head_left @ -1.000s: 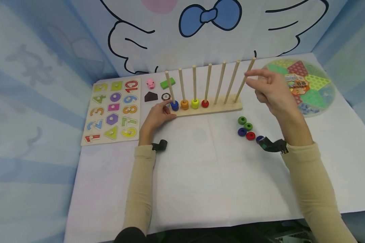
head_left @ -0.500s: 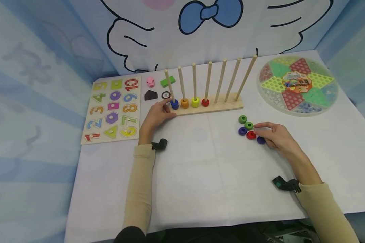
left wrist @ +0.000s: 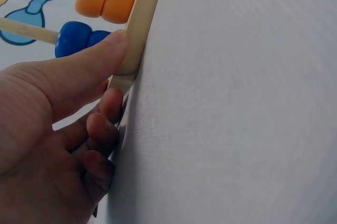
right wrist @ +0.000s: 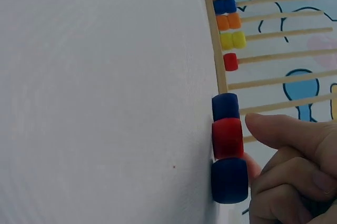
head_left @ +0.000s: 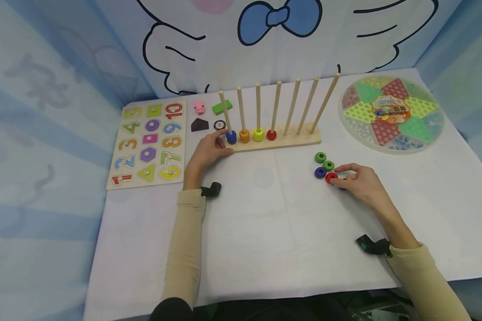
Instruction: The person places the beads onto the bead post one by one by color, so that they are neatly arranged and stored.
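Note:
At the left end of a wooden peg stand [head_left: 289,141], my left hand [head_left: 207,152] grips the base between thumb and fingers. On the stand's pegs sit blue beads [left wrist: 73,38], orange beads [left wrist: 105,0], yellow beads [head_left: 258,135] and one red bead [right wrist: 230,61]. My right hand [head_left: 361,183] is at the loose beads on the table, thumb and index finger parted beside a loose red bead [right wrist: 227,138]. Around it lie two green beads [head_left: 320,157], a blue bead [head_left: 320,172], and another blue bead [right wrist: 229,181] mostly hidden by the hand in the head view.
A number-and-shape puzzle board [head_left: 146,145] lies at the left. Near it are a pink pig toy [head_left: 199,107], a green block [head_left: 222,107], a dark flat piece [head_left: 199,125] and a small round disc [head_left: 219,125]. A round game board [head_left: 391,113] lies at the back right.
My right hand has come down from the rightmost peg to the loose beads, then its thumb has shifted left onto the red bead's edge. My left hand has stayed on the stand.

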Action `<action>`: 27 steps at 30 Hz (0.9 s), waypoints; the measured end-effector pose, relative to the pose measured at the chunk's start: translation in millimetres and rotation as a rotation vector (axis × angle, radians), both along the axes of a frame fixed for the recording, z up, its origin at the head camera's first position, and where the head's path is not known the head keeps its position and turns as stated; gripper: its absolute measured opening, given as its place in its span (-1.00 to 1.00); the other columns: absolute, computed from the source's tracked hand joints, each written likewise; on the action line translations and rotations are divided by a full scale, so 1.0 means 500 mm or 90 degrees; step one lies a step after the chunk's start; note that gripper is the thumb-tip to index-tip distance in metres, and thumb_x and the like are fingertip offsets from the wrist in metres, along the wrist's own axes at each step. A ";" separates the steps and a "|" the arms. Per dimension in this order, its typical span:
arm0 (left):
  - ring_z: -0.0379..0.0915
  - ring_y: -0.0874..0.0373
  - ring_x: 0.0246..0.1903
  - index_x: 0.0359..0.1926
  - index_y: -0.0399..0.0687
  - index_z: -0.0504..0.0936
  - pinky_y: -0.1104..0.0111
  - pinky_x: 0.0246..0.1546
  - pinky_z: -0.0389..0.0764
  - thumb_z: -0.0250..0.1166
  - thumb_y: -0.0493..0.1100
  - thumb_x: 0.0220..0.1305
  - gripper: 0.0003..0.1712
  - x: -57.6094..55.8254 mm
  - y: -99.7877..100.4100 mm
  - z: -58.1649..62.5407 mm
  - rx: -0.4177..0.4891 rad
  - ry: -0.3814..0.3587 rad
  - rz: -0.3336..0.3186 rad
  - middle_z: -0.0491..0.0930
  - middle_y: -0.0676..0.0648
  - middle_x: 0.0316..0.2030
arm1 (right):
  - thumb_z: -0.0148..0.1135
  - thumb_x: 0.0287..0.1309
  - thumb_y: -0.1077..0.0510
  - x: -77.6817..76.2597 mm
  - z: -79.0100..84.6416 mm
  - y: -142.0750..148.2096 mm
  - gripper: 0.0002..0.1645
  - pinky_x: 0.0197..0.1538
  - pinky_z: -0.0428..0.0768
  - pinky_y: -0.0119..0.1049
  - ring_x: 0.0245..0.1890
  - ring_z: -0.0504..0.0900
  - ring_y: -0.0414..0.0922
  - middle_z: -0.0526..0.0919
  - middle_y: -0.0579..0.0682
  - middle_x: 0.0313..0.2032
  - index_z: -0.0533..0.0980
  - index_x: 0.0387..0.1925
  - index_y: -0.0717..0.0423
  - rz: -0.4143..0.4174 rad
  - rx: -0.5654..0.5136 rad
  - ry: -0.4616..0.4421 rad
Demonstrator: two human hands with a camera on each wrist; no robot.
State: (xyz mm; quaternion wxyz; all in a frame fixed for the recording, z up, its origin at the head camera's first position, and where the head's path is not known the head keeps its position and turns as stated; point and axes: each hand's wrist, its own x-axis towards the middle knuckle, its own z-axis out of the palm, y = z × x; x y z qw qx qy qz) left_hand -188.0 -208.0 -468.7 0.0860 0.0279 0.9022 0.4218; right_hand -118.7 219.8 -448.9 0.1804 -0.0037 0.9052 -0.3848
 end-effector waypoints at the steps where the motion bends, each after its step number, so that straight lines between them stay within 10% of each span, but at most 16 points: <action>1: 0.33 0.05 -0.38 0.35 0.02 0.33 0.29 -0.33 0.32 0.44 -0.11 0.09 -0.20 0.000 0.000 0.001 0.001 0.001 0.001 0.48 -0.10 -0.33 | 0.33 0.09 -0.14 0.001 0.001 -0.002 -0.32 -0.48 0.22 -0.27 -0.67 0.23 -0.21 0.30 -0.14 -0.75 0.45 0.07 0.25 0.003 0.014 0.005; 15: 0.33 0.04 -0.38 0.35 0.01 0.33 0.29 -0.33 0.33 0.44 -0.11 0.09 -0.20 -0.001 0.001 0.004 -0.002 0.003 -0.004 0.49 -0.11 -0.32 | 0.29 0.12 -0.17 0.013 0.023 -0.020 -0.32 -0.63 0.16 -0.30 -0.73 0.22 -0.19 0.32 -0.11 -0.76 0.45 0.05 0.28 0.029 0.067 0.069; 27: 0.33 0.06 -0.39 0.35 0.01 0.33 0.31 -0.33 0.33 0.44 -0.09 0.09 -0.20 -0.001 -0.002 0.005 -0.012 -0.001 -0.004 0.49 -0.11 -0.33 | 0.27 0.13 -0.19 -0.115 0.338 -0.215 -0.37 -0.73 0.13 -0.32 -0.77 0.18 -0.13 0.32 0.05 -0.69 0.46 0.14 0.06 0.069 -0.050 0.260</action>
